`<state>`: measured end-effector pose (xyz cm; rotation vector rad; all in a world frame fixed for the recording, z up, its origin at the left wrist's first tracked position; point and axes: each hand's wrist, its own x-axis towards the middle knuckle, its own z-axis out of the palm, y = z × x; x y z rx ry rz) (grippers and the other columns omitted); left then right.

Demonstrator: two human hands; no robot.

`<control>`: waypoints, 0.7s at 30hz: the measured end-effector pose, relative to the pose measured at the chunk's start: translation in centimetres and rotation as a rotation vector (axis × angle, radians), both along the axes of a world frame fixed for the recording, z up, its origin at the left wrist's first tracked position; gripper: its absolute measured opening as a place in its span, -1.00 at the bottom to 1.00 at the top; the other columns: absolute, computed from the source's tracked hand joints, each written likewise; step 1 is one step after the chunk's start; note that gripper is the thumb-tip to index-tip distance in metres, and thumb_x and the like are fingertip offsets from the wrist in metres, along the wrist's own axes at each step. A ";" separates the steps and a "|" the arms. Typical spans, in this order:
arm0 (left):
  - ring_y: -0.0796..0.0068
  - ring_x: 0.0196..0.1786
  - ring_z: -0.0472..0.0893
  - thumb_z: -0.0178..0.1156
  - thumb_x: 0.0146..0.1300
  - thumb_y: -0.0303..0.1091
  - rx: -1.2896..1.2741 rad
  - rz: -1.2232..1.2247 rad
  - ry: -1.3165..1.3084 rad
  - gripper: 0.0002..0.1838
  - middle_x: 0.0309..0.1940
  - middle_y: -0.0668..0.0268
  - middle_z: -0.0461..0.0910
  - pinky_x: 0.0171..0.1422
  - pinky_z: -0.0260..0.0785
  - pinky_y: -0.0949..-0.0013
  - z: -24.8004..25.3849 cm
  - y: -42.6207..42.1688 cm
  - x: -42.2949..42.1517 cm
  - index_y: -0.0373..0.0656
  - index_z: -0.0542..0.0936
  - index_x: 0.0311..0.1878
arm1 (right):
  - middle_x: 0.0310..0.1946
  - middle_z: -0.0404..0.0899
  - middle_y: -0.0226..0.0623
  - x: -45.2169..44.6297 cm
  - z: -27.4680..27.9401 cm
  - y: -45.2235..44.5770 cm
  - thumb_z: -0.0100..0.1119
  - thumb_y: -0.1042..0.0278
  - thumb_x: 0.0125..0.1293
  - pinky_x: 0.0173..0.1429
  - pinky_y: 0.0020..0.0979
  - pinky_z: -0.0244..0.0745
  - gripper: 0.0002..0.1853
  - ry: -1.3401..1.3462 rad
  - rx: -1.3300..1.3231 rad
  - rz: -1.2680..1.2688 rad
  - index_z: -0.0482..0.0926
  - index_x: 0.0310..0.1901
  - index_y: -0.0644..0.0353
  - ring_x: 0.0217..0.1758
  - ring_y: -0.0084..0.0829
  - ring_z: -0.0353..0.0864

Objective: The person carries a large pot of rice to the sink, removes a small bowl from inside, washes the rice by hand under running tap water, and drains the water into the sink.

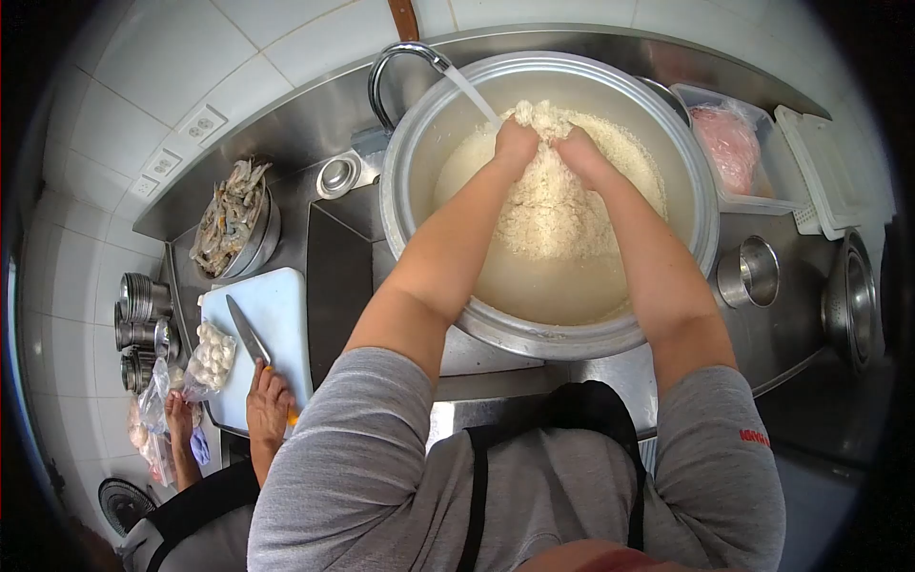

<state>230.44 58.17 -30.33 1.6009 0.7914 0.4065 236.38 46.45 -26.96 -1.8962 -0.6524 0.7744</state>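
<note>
A large round metal pot (550,344) holds cloudy water and a heap of pale, wet grains (558,214) that look like rice. Both of my hands are at the top of this heap, near the pot's far side. My left hand (517,148) has its fingers curled into the grains, just right of the running water. Close beside it, my right hand (579,157) is also curled round grains, with a clump showing between the two. From a curved faucet (408,50) a stream of water falls into the pot by my left hand.
At left, a co-worker's hand (270,402) holds a knife (246,329) on a white cutting board (286,329). Behind stands a bowl of shrimp (229,219). To the right are a plastic container (777,172), a metal cup (748,272) and metal bowls (851,300).
</note>
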 end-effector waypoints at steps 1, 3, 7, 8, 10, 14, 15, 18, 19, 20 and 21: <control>0.13 -0.06 0.55 0.08 0.04 -0.25 0.154 0.119 0.135 -0.56 -0.17 0.03 0.56 0.05 0.32 0.22 1.1 -0.5 0.0 -0.29 0.48 -0.02 | 0.03 0.42 -0.01 -0.2 0.6 0.2 0.07 0.24 0.18 0.04 -0.17 0.39 -0.50 0.001 0.002 0.000 0.32 0.15 0.23 0.06 -0.19 0.44; 0.11 0.02 0.49 0.07 0.05 -0.22 0.259 0.058 0.279 -0.55 -0.08 0.05 0.51 0.09 0.29 0.19 4.0 -1.0 -1.6 -0.29 0.48 -0.01 | 0.00 0.45 -0.01 -0.2 1.9 0.3 0.05 0.14 0.18 0.09 -0.17 0.35 -0.54 -0.244 -0.325 0.066 0.41 0.07 0.21 0.07 -0.17 0.44; 0.08 0.31 0.17 0.08 0.06 -0.08 0.532 0.002 0.642 -0.39 0.27 0.14 0.19 0.26 0.10 0.06 4.6 -0.8 -3.5 -0.22 0.36 0.16 | 0.05 0.40 -0.01 -0.2 0.7 -0.8 0.08 -0.02 0.13 0.18 -0.16 0.28 -0.42 -0.589 -0.514 0.152 0.35 0.12 0.16 0.12 -0.15 0.39; 0.08 0.31 0.17 0.08 0.06 -0.08 0.529 0.001 0.643 -0.39 0.27 0.14 0.19 0.26 0.10 0.06 4.0 -0.4 -3.5 -0.22 0.36 0.16 | 0.11 0.33 -0.01 -0.3 0.5 -1.2 0.11 -0.08 0.10 0.23 -0.16 0.22 -0.35 -0.620 -0.573 0.014 0.30 0.17 0.13 0.18 -0.14 0.33; 0.06 0.39 -0.03 0.05 0.08 0.08 0.416 0.062 0.560 -0.24 0.37 0.19 -0.06 0.33 -0.06 -0.06 1.9 0.8 -3.3 -0.11 0.16 0.30 | 0.17 0.27 -0.01 0.5 -0.6 -1.4 0.13 -0.14 0.08 0.28 -0.15 0.17 -0.28 -0.649 -0.634 -0.124 0.24 0.21 0.10 0.24 -0.13 0.26; 0.13 0.37 0.05 0.02 0.07 0.29 0.164 0.019 0.395 -0.13 0.29 0.07 0.11 0.27 0.07 -0.04 0.7 1.6 -2.5 -0.06 0.08 0.33 | 0.28 0.09 -0.03 1.0 -1.5 -1.8 0.20 -0.16 0.02 0.32 -0.20 0.11 -0.10 -0.226 -0.364 -0.086 0.00 0.33 0.01 0.34 -0.15 0.11; 0.13 0.35 0.09 0.00 0.08 0.31 -0.110 -0.084 0.311 -0.12 0.30 0.09 0.10 0.25 0.09 -0.05 0.5 2.0 -2.2 -0.05 0.05 0.34 | 0.30 0.06 -0.03 0.3 -0.8 -2.2 0.23 -0.15 0.01 0.32 -0.23 0.11 -0.05 0.003 -0.195 -0.039 -0.05 0.35 0.00 0.35 -0.16 0.09; 0.15 0.31 0.18 0.03 0.08 0.30 -0.441 -0.312 0.231 -0.10 0.30 0.11 0.11 0.22 0.13 -0.06 1.2 1.3 -2.1 -0.05 0.02 0.35 | 0.27 0.13 -0.04 -3.0 3.5 -2.4 0.26 0.05 0.05 0.28 -0.26 0.15 -0.06 0.137 -0.259 -0.010 -0.13 0.36 0.01 0.33 -0.21 0.14; 0.16 0.28 0.23 0.06 0.07 0.28 -0.497 -0.436 0.237 -0.09 0.29 0.11 0.14 0.20 0.16 -0.05 2.2 0.5 -2.3 -0.05 0.01 0.36 | 0.27 0.13 -0.04 -2.9 3.2 -2.5 0.26 0.05 0.05 0.28 -0.26 0.15 -0.06 0.141 -0.260 -0.014 -0.13 0.36 0.01 0.33 -0.21 0.14; 0.16 0.28 0.23 0.06 0.07 0.28 -0.497 -0.439 0.242 -0.09 0.29 0.11 0.14 0.20 0.16 -0.05 3.0 -0.5 -2.6 -0.05 0.01 0.36 | 0.23 0.19 -0.04 -2.7 2.6 -2.4 0.25 0.16 0.07 0.23 -0.28 0.22 -0.11 0.128 -0.190 0.005 -0.10 0.36 0.02 0.27 -0.23 0.21; 0.18 0.22 0.30 0.10 0.10 0.17 -0.323 -0.333 0.214 -0.16 0.23 0.10 0.22 0.16 0.21 0.00 4.3 -1.9 -3.4 -0.07 0.07 0.33 | 0.20 0.24 -0.04 -2.4 2.0 -2.2 0.23 0.26 0.10 0.17 -0.30 0.28 -0.15 0.114 -0.120 0.025 -0.07 0.36 0.02 0.22 -0.25 0.29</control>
